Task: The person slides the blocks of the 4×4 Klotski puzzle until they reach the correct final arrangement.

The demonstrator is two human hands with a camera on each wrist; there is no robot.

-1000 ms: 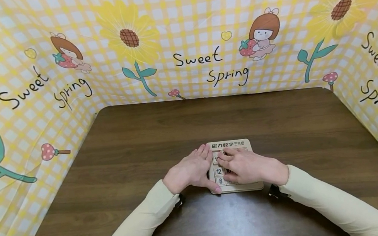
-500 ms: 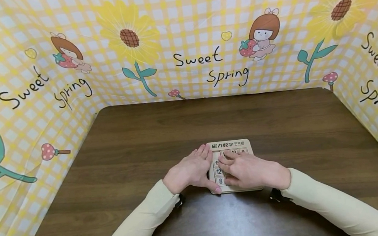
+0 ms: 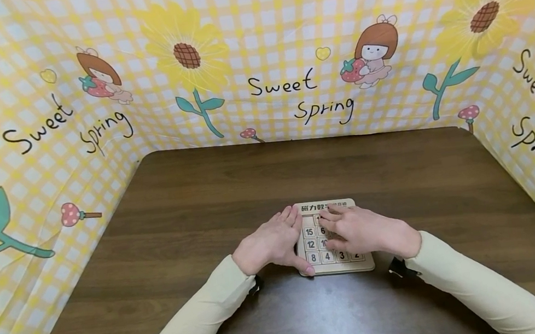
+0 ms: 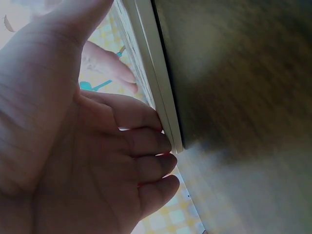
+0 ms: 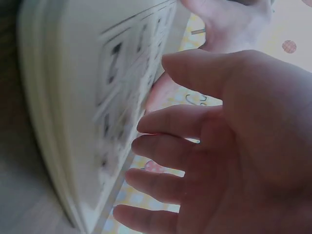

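On the near half of a brown table (image 3: 201, 196) lies one number puzzle board (image 3: 341, 268), flat, with two bare hands at it. Eight numbered tiles (image 3: 327, 257) can be read: 15 and 6, then 12 and 10, then 8, 4, 3 and 2 in the nearest row; one more in the farthest row is partly covered, and the far left slot (image 3: 308, 220) is bare. The left hand (image 3: 276, 241) keeps four straight fingers side by side against the board's left edge, its thumb apart at the near left corner. From the right, the right hand (image 3: 366, 230) reaches over the tiles with fingers spread; whether their tips touch a tile cannot be told. The printed heading (image 3: 314, 207) runs along the far edge, digits upright to the person; the board looks nearly square, its long axis unclear.
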